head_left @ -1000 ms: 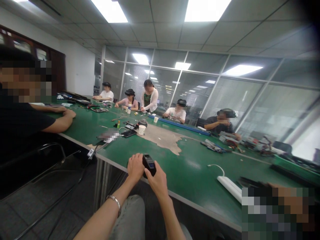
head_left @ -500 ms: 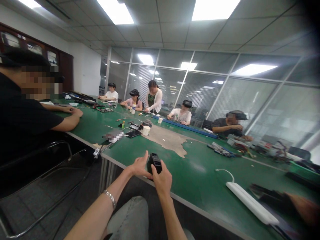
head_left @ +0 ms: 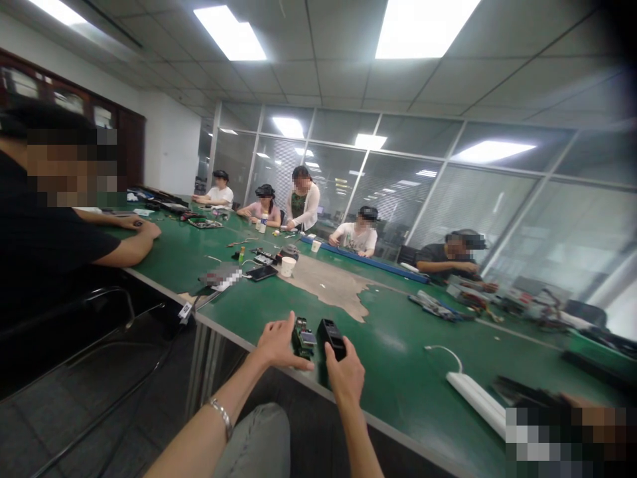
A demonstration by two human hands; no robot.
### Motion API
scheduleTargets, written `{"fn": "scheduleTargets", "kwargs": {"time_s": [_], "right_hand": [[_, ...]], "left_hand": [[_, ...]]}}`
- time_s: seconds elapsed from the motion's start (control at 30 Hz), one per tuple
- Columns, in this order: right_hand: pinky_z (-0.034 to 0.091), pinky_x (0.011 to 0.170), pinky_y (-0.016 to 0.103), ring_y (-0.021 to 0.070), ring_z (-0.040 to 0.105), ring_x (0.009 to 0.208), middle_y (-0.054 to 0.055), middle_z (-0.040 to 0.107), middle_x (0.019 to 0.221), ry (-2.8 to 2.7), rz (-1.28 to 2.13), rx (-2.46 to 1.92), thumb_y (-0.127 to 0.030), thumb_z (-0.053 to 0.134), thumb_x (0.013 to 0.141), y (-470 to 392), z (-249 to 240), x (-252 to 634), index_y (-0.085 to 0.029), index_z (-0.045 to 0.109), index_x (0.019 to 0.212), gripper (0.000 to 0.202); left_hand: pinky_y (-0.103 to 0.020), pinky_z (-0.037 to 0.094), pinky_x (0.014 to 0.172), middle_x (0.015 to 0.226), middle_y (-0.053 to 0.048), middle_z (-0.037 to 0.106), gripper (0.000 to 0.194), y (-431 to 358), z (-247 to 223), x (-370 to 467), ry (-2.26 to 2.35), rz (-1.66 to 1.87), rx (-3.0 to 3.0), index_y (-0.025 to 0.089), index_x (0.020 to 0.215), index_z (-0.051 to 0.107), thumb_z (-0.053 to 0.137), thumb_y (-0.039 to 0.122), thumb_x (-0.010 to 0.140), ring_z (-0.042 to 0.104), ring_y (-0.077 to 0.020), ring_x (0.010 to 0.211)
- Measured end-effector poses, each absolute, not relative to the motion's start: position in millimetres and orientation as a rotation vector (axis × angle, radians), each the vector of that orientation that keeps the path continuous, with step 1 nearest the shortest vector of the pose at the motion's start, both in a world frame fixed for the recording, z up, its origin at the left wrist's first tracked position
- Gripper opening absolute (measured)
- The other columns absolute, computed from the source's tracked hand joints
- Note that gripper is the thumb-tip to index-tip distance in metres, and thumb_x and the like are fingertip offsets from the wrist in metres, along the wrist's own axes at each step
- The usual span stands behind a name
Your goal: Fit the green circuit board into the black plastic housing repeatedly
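A black rectangular casing (head_left: 331,337) is gripped in my right hand (head_left: 347,373), thumb on its near end, fingers along its right side. Just left of it a green circuit board (head_left: 304,337) with metal parts stands at the table's near edge. My left hand (head_left: 279,344) is around the board's left side, thumb stretched across below it and the other fingers behind; the board rests between them. A gap separates board and casing. Both are over the green table (head_left: 398,345).
A white power strip (head_left: 478,405) lies at the right. Beyond my hands are a paper cup (head_left: 288,267), a phone (head_left: 261,273) and cables. A person in black (head_left: 44,232) sits at the left; several people are across the table.
The black casing has moved right with my right hand, away from my left hand. The green circuit board now shows beside my left hand. The view has shifted slightly.
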State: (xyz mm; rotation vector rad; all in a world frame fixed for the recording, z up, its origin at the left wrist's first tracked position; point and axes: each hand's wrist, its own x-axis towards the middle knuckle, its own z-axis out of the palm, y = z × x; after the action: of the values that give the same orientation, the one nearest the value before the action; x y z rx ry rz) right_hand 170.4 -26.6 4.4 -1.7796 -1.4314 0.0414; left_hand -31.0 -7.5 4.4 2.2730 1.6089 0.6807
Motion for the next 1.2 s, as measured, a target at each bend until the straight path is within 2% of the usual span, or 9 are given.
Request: {"fn": "scheduleTargets", "kwargs": {"time_s": [0.1,0.2,0.3,0.4,0.47,0.6,0.8,1.03,1.2], "right_hand": [[0.041,0.096,0.042,0.0349,0.054,0.116,0.023,0.057,0.128,-1.484,-0.104,-1.721,-0.055,0.05,0.082,-25,-9,171,-0.003,0.044,0.138,0.077],[0.037,0.101,0.041,0.0342,0.048,0.124,0.024,0.05,0.136,-1.469,-0.181,-1.657,-0.056,0.047,0.083,-24,-12,173,0.0,0.042,0.138,0.079],[0.041,0.094,0.041,0.0343,0.055,0.114,0.023,0.058,0.124,-1.486,-0.124,-1.712,-0.055,0.044,0.086,-25,-11,175,-0.002,0.046,0.135,0.073],[0.045,0.085,0.039,0.0329,0.061,0.099,0.02,0.066,0.107,-1.511,-0.068,-1.785,-0.054,0.042,0.087,-29,-9,174,-0.007,0.051,0.132,0.066],[0.045,0.082,0.039,0.0321,0.062,0.096,0.019,0.067,0.103,-1.516,-0.074,-1.796,-0.054,0.043,0.087,-32,-8,172,-0.009,0.053,0.131,0.063],[0.046,0.081,0.037,0.0305,0.064,0.095,0.017,0.069,0.104,-1.503,-0.024,-1.762,-0.056,0.049,0.083,-38,-3,171,-0.013,0.057,0.127,0.062],[0.048,0.079,0.032,0.0268,0.067,0.091,0.011,0.072,0.097,-1.255,0.234,-1.623,-0.064,0.052,0.078,-39,27,168,-0.017,0.064,0.119,0.063],[0.048,0.085,0.032,0.0257,0.067,0.097,0.013,0.07,0.109,-1.438,0.307,-1.483,-0.056,0.051,0.081,-44,38,129,-0.013,0.061,0.121,0.059],[0.05,0.082,0.033,0.027,0.067,0.097,0.011,0.071,0.105,-1.554,0.266,-1.522,-0.049,0.054,0.08,-47,41,128,-0.017,0.064,0.116,0.049]], "left_hand": [[-0.047,0.018,0.112,0.151,-0.019,0.033,0.139,-6,7,-30,1.612,0.65,2.288,0.014,0.152,0.002,0.063,0.083,0.048,0.029,-0.0355,0.138],[-0.051,0.019,0.11,0.149,-0.018,0.035,0.143,-5,13,-29,1.592,0.558,2.303,0.016,0.152,0.001,0.066,0.081,0.043,0.03,-0.0393,0.136],[-0.054,0.021,0.108,0.145,-0.019,0.04,0.146,-9,19,-26,1.608,0.576,2.334,0.017,0.152,0.002,0.068,0.082,0.039,0.034,-0.0423,0.132],[-0.05,0.023,0.108,0.143,-0.019,0.042,0.147,-15,19,-23,1.585,0.703,2.338,0.016,0.152,0.001,0.068,0.083,0.04,0.037,-0.0403,0.13],[-0.048,0.024,0.109,0.145,-0.019,0.039,0.147,-16,18,-22,1.562,0.764,2.317,0.015,0.152,-0.004,0.067,0.084,0.043,0.036,-0.0384,0.132],[-0.046,0.024,0.109,0.147,-0.02,0.037,0.144,-13,16,-22,1.55,0.805,2.267,0.012,0.151,-0.009,0.066,0.081,0.049,0.034,-0.0365,0.135],[-0.044,0.026,0.108,0.143,-0.016,0.044,0.137,-9,15,-21,1.552,0.826,2.256,0.017,0.152,-0.004,0.071,0.073,0.052,0.039,-0.0351,0.132],[-0.044,0.029,0.106,0.137,-0.016,0.05,0.138,-8,9,-23,1.502,0.903,2.297,0.016,0.15,-0.015,0.072,0.067,0.056,0.046,-0.0328,0.125],[-0.047,0.033,0.103,0.134,-0.018,0.051,0.139,-12,10,-23,1.505,0.973,2.319,0.015,0.149,-0.018,0.074,0.063,0.057,0.049,-0.0345,0.12]]}}
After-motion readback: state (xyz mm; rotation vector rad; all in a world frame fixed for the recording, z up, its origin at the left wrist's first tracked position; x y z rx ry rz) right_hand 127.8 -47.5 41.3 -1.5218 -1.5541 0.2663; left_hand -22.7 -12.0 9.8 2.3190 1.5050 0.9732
